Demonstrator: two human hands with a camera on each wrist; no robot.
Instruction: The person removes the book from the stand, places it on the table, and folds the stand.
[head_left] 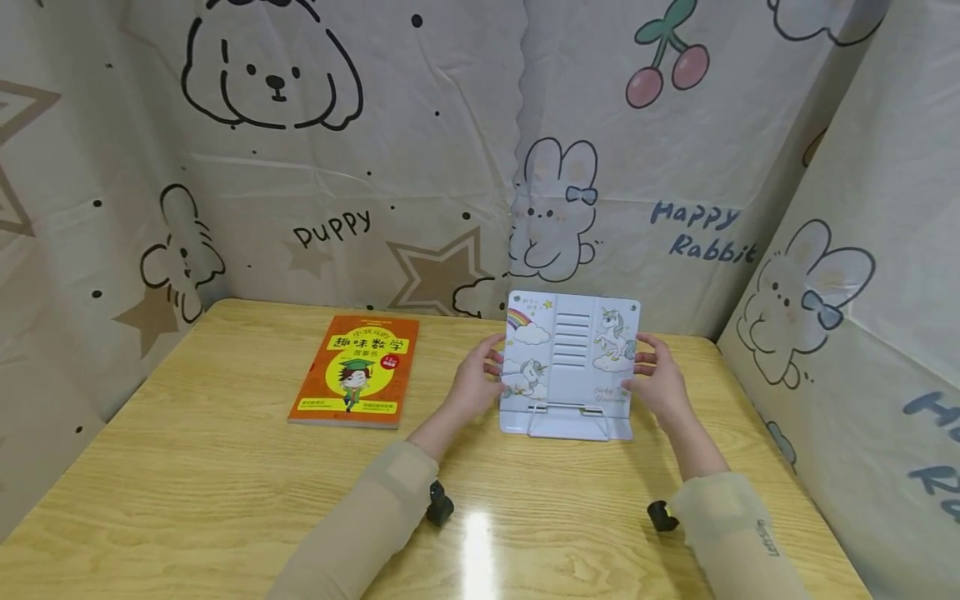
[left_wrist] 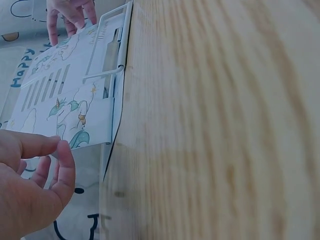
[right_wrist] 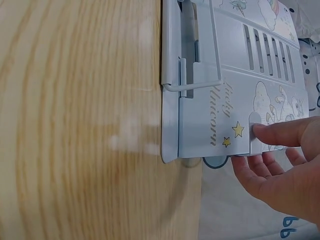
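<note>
On a yellow wood-grain tabletop (head_left: pixel 225 492), a white, slotted, unicorn-printed bookstand (head_left: pixel 573 388) stands tilted back, its wire page rest in front, while an orange paperback book (head_left: pixel 354 375) lies flat to its left. Fingers of the left hand (head_left: pixel 474 382) and right hand (head_left: pixel 662 385) pinch opposite side edges, a paired grip apparently keeping the panel steady and level.

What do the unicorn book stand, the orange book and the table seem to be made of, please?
Unicorn book stand: probably painted metal, satiny; its thin folded edge and sheen suggest so.
Orange book: likely paper, smooth printed cover, pale page edges.
Table: wood or laminate, glossy, with grain and a reflection.
</note>
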